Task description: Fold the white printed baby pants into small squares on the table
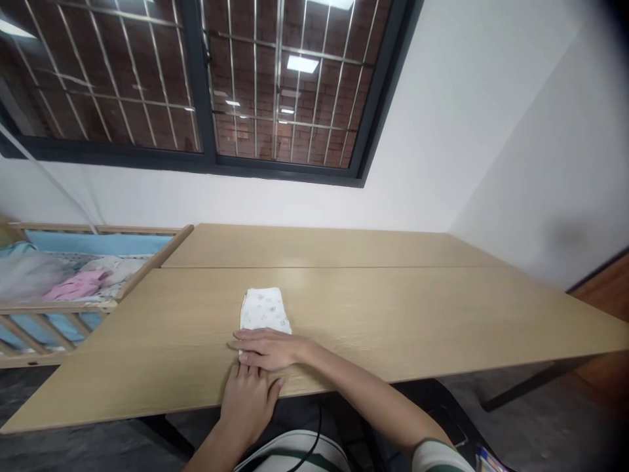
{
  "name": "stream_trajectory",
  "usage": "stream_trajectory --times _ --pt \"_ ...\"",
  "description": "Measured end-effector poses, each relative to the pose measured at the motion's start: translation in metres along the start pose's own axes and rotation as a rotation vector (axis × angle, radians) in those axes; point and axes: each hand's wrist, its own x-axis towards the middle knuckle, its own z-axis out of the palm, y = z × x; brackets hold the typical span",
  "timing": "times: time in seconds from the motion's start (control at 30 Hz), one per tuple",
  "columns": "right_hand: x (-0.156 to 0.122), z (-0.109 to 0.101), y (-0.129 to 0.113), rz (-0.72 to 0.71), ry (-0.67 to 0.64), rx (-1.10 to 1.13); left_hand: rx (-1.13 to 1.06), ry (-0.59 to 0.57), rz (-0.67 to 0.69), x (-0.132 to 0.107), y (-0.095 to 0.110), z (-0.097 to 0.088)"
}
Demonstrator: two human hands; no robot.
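A small white cloth (265,309) with a faint scattered print lies folded on the wooden table (417,314), near the front edge. My right hand (270,347) rests flat across its near part, fingers stretched to the left. Just below, my left hand (248,400) lies palm down at the table's edge with its fingers pointing forward. Its fingertips meet the right hand and are partly covered by it. The near end of the cloth is mostly hidden under my hands, so I cannot tell exactly where it stops.
A wooden crib (152,265) with blue lining stands left of the table, holding a pink cloth (81,285) and pale bedding. Behind the table are a white wall (403,203) and a barred window (211,157). A black chair (432,400) is partly under the front edge.
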Motion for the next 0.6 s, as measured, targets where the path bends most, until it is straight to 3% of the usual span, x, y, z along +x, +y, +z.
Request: stream_trajectory --times 0.13,0.33,0.6 --pt "0.011 0.001 0.032 0.129 0.033 -0.113 0.000 0.057 -0.037 0.002 0.001 0.002" --pt "0.033 -0.025 0.077 0.238 0.122 -0.252 0.010 0.045 -0.054 0.004 -0.003 0.012" --pt "0.040 -0.031 0.098 0.224 0.226 -0.279 -0.064 -0.053 -0.043 0.012 -0.016 0.013"
